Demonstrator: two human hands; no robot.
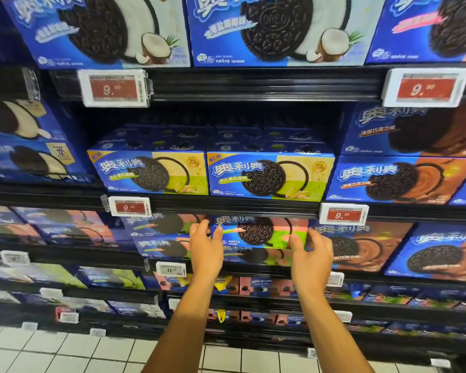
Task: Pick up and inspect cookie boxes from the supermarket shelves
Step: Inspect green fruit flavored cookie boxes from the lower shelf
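Between the two outstretched arms, a blue cookie box [258, 232] with a pink and green front sits at the shelf's front edge, held at its ends by both hands. On its left end the left hand [206, 247] is raised with the wrist bent back, thumb lying on the front face and fingers curling round the side, so it grips the box. Opposite it, the right hand [311, 253] mirrors this pose, thumb on the lower right corner of the front and fingers wrapped behind the right end. Both forearms rise from the bottom of the view, nearly parallel. Just above the hands hangs a white price tag [344, 214] on the shelf rail, and above that stand two boxes with yellow-green fronts [271, 176]. Below the arms lies a white tiled floor [65, 354].
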